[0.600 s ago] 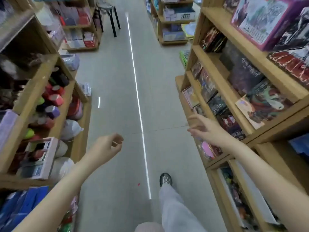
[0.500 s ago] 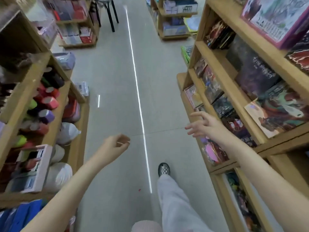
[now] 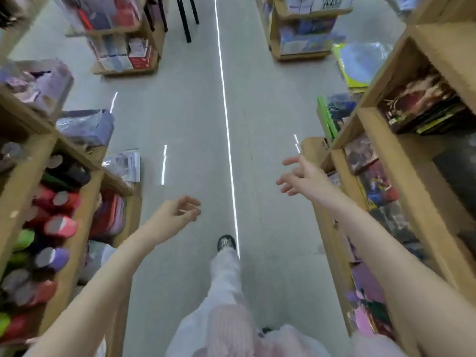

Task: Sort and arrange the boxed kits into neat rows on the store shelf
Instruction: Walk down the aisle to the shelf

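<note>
Boxed kits with colourful printed fronts stand on the wooden store shelf along the right of the aisle, and more of them fill the level above. My right hand hovers in the air just left of the shelf's front edge, fingers spread, holding nothing and touching no box. My left hand floats over the aisle floor with its fingers loosely curled and apart, also with nothing in it. The whole view is blurred by motion.
A wooden rack on the left holds coloured rolls and wrapped packs. Low display units and black chair legs stand further down the aisle. My leg and shoe are on the grey floor between the shelves.
The view has tipped down and moved forward along the aisle. My right hand has drifted away from the shelf edge into the aisle, and my left hand has opened slightly.
</note>
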{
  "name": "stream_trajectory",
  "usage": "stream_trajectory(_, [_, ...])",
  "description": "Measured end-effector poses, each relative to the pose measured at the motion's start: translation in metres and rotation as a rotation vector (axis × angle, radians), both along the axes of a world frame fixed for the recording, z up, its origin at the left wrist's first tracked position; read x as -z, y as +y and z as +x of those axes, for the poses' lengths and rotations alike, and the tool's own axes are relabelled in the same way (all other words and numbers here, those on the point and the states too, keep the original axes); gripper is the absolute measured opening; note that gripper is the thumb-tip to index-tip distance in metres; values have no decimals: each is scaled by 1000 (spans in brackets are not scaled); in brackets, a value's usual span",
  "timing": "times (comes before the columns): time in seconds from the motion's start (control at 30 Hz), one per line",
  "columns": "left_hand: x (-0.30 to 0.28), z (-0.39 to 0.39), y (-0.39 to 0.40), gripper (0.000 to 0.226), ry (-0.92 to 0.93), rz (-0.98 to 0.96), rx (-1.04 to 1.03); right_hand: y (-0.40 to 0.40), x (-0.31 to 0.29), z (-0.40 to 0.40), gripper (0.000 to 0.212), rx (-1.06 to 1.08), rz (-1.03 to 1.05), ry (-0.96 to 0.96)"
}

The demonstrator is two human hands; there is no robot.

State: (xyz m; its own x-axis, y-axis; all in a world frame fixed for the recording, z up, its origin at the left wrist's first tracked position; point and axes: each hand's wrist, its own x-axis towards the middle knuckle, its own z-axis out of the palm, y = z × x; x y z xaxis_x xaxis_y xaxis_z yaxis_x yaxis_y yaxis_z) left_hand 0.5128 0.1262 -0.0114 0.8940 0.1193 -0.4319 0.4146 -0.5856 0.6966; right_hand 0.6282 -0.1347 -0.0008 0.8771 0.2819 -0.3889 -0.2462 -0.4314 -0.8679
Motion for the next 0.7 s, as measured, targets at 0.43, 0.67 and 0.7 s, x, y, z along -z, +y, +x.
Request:
stream_trajectory(0.43, [-16,469,187,13,-201,318,201,144,-68,463,24,0,36,-164])
stream_trajectory(0.67, [-1,725,268,24,-163,137,-24,222,-51,748,20,213,89,-101])
stream_trajectory(0.7, [-5,761,280,25,-161,138,-10,239,-56,787,20,197,78,-114])
